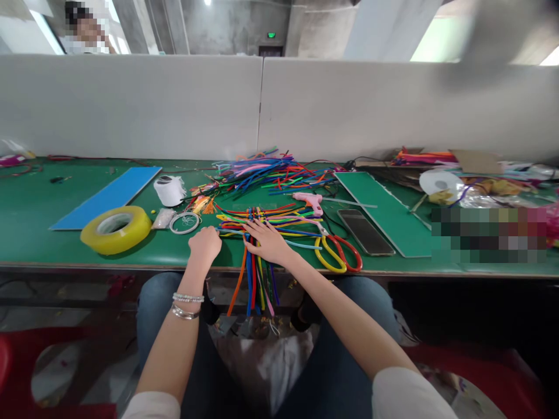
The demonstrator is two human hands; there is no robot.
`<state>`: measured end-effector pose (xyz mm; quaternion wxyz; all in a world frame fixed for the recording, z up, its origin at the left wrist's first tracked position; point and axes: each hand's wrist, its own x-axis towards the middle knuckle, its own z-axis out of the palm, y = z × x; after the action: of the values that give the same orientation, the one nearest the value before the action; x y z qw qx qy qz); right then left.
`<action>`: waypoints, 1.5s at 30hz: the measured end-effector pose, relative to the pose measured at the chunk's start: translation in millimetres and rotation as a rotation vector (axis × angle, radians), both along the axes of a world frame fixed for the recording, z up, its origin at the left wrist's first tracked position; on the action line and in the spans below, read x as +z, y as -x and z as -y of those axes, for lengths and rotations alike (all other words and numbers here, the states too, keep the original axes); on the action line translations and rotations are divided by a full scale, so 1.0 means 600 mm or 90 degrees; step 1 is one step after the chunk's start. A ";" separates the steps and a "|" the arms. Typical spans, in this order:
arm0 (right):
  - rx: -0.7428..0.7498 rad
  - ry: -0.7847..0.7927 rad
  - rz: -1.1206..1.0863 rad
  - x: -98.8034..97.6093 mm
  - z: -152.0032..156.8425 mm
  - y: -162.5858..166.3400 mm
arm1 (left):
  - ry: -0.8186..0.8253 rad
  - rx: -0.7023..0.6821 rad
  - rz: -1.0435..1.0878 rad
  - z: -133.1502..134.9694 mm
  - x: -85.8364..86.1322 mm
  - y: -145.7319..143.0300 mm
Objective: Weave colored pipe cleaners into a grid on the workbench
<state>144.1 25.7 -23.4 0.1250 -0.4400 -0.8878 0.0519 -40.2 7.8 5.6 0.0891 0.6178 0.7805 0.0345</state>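
My right hand (267,240) lies flat with fingers spread on a bunch of coloured pipe cleaners (255,273) that hang over the front edge of the green table (39,233). My left hand (204,244) is curled closed beside them at the table edge, pinching the end of a light blue pipe cleaner (231,231). More pipe cleaners (266,216) lie crosswise just beyond my fingers, and a larger tangled heap (273,171) sits further back.
Yellow-and-red scissors (336,251), a pink glue gun (309,201) and a phone (364,231) lie right of my hands. A yellow tape roll (116,228), white spool (169,190), wire ring (184,222) and blue sheet (107,196) lie left. A green board (388,215) sits right. A white partition (262,110) backs the table.
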 end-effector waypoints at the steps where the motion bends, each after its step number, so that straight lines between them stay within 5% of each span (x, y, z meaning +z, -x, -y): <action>1: -0.001 -0.004 -0.001 -0.001 0.000 0.000 | 0.000 -0.001 0.007 0.000 0.001 0.002; 4: 0.000 -0.019 -0.016 -0.002 0.002 0.000 | -0.038 0.038 0.035 0.003 0.007 0.008; 8: -0.013 -0.064 -0.087 0.005 0.007 0.000 | -0.261 0.124 0.034 0.006 0.020 0.016; 12: -0.104 -0.099 -0.181 0.026 0.003 -0.013 | -0.454 0.039 0.064 0.005 0.030 0.017; 16: -0.182 -0.086 -0.201 0.051 -0.006 -0.046 | -0.335 -0.223 0.091 0.005 0.027 0.002; 19: -0.185 -0.056 -0.129 0.062 -0.005 -0.068 | -0.236 -0.306 0.044 0.005 0.016 -0.012; 26: -0.135 -0.089 0.112 0.066 0.007 -0.084 | -0.189 -0.303 -0.019 0.004 -0.002 -0.020; 31: -0.153 -0.173 0.172 0.061 -0.001 -0.094 | -0.169 -0.317 -0.047 0.003 -0.007 -0.023; 36: -0.093 -0.120 0.207 0.059 -0.006 -0.091 | -0.163 -0.325 -0.061 0.003 -0.014 -0.032; 42: -0.102 -0.172 0.088 0.062 0.001 -0.074 | -0.181 -0.320 -0.089 0.006 -0.016 -0.046; 45: 0.008 -0.133 -0.042 0.065 0.013 -0.055 | -0.177 -0.331 -0.090 0.009 -0.015 -0.053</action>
<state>177.1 17.7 15.4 0.1991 -0.4172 -0.8864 -0.0258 -8.6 2.3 -3.6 -0.0450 0.8039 0.5884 0.0735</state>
